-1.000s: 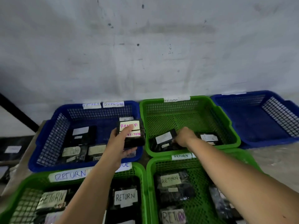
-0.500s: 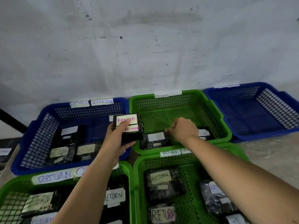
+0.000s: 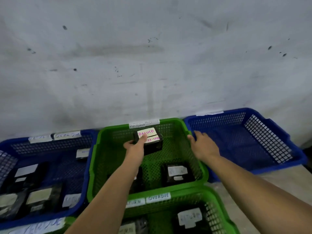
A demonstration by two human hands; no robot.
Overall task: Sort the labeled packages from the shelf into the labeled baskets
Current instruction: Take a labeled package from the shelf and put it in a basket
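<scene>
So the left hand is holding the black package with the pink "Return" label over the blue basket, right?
Not quite. In the head view, the left hand holds the black package with the pink "Return" label over the green basket, not a blue one.

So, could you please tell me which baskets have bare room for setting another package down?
The far right blue basket looks bare throughout. The middle green basket has open mesh across its back half, under the held package; packages sit along its front. The left blue basket is crowded at the front, freer by its back wall.
</scene>
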